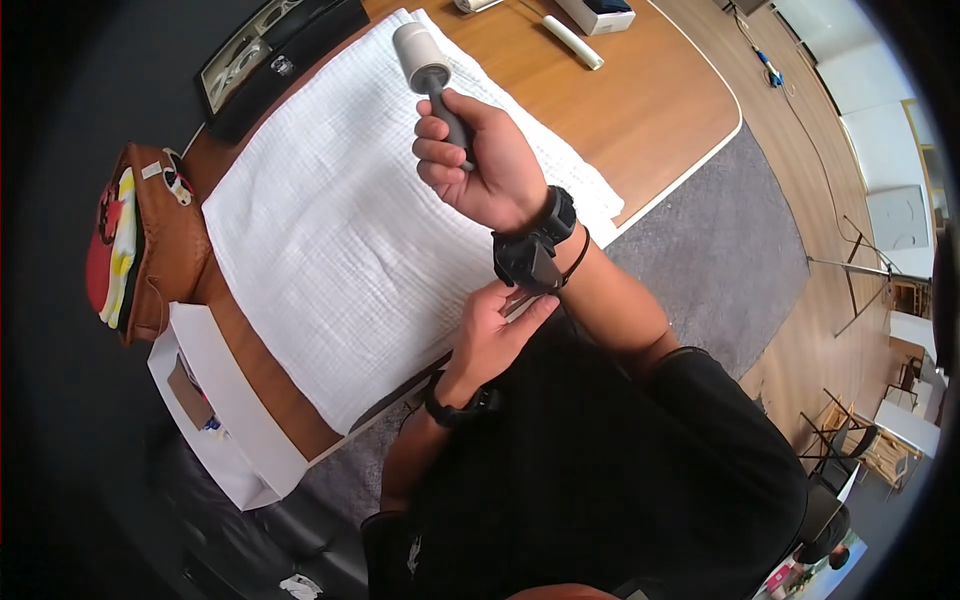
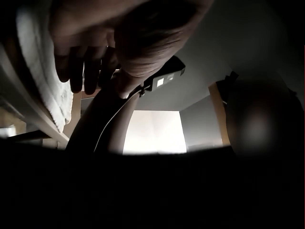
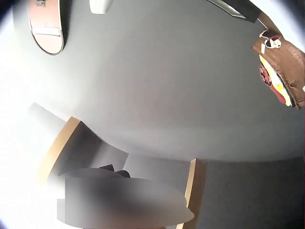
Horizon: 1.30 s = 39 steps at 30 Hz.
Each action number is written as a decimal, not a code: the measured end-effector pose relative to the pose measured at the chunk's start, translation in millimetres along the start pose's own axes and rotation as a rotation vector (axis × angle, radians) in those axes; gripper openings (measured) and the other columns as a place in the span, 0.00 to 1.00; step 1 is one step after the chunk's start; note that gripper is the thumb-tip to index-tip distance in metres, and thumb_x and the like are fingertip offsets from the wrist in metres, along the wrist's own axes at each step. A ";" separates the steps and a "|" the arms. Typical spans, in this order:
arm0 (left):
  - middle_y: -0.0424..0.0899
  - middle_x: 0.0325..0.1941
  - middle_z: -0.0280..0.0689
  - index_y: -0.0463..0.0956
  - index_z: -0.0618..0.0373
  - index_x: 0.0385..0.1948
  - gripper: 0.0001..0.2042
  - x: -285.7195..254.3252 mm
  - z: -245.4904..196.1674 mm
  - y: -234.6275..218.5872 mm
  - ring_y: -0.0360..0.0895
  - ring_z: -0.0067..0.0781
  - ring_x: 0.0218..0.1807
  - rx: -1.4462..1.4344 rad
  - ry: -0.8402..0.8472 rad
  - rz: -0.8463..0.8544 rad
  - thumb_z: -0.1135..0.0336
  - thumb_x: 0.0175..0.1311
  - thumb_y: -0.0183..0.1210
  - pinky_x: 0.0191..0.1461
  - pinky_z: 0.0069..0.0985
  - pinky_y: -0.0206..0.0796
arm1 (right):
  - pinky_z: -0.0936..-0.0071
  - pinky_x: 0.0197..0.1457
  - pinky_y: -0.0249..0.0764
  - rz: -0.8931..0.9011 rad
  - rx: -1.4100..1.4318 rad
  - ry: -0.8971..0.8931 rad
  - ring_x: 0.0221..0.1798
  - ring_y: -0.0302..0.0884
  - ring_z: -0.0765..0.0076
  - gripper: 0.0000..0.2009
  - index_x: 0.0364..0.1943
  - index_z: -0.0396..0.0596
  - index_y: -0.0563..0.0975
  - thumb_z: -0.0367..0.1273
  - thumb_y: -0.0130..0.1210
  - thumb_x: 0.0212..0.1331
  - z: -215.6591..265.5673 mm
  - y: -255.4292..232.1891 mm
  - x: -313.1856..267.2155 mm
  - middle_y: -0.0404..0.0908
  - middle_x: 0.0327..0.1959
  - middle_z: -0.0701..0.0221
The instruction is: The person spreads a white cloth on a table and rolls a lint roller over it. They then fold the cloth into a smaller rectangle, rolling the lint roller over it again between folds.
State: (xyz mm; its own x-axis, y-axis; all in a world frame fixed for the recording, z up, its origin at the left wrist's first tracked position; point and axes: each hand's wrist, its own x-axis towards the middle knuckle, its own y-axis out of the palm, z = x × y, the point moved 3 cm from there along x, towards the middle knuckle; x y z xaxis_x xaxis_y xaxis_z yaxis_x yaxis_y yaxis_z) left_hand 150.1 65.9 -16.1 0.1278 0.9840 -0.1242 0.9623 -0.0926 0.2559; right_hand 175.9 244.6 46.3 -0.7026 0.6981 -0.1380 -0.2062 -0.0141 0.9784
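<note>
My right hand (image 1: 490, 165) is raised over the table and grips the dark handle of a lint roller (image 1: 422, 60), its pale roll pointing up and away. On the right wrist sits a black strapped camera device (image 1: 528, 262). My left hand (image 1: 495, 335) reaches to the underside of that device, thumb extended and fingertips partly hidden beneath it. In the left wrist view, the left fingers (image 2: 90, 69) hang fairly straight beside the right forearm (image 2: 112, 119), the thumb against it. Below both hands a white crinkled cloth (image 1: 340, 200) lies spread on the wooden table (image 1: 660, 90).
At the left stand a brown leather bag (image 1: 165, 240) with colourful contents and a white open box (image 1: 250, 400). A black case (image 1: 290, 60) with glasses lies at the far left. Toward the back are a white roll (image 1: 572, 42) and a small box (image 1: 600, 15).
</note>
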 end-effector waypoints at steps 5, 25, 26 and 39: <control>0.94 0.47 0.40 0.85 0.66 0.48 0.14 -1.8 -14.3 4.3 0.90 0.26 0.48 0.156 0.085 -0.109 0.65 0.72 0.73 0.55 0.27 0.79 | 0.76 0.26 0.64 -0.079 -0.095 -0.115 0.24 0.65 0.78 0.12 0.47 0.46 0.71 0.40 0.45 0.85 6.6 -3.2 -1.1 0.74 0.30 0.74; 0.88 0.45 0.35 0.82 0.66 0.48 0.05 8.6 10.1 11.4 0.86 0.20 0.47 -0.223 -0.003 -0.183 0.77 0.77 0.65 0.56 0.21 0.80 | 0.76 0.20 0.63 -0.344 -0.716 -0.681 0.17 0.70 0.76 0.17 0.49 0.43 0.73 0.44 0.45 0.86 29.1 -7.7 0.1 0.78 0.26 0.71; 0.89 0.44 0.35 0.82 0.66 0.48 0.05 9.2 11.0 11.1 0.86 0.20 0.47 -0.218 -0.006 -0.187 0.77 0.76 0.66 0.56 0.20 0.80 | 0.76 0.20 0.63 -0.347 -0.731 -0.688 0.17 0.70 0.76 0.17 0.49 0.43 0.73 0.44 0.45 0.86 29.2 -7.5 0.1 0.78 0.26 0.71; 0.91 0.40 0.34 0.86 0.66 0.41 0.07 12.1 7.8 -2.4 0.86 0.17 0.43 -0.088 -0.014 -0.164 0.71 0.73 0.71 0.48 0.19 0.78 | 0.78 0.21 0.62 -0.311 -0.871 -0.765 0.18 0.69 0.79 0.17 0.50 0.44 0.75 0.45 0.47 0.86 22.0 -3.3 -2.6 0.78 0.26 0.73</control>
State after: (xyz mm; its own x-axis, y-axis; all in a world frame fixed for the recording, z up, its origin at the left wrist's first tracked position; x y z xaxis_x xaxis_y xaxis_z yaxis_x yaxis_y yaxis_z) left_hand 151.3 76.8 -25.7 -0.0255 0.9825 -0.1845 0.9457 0.0835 0.3142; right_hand 193.3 258.6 46.8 -0.0147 0.9977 0.0657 -0.8942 -0.0425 0.4457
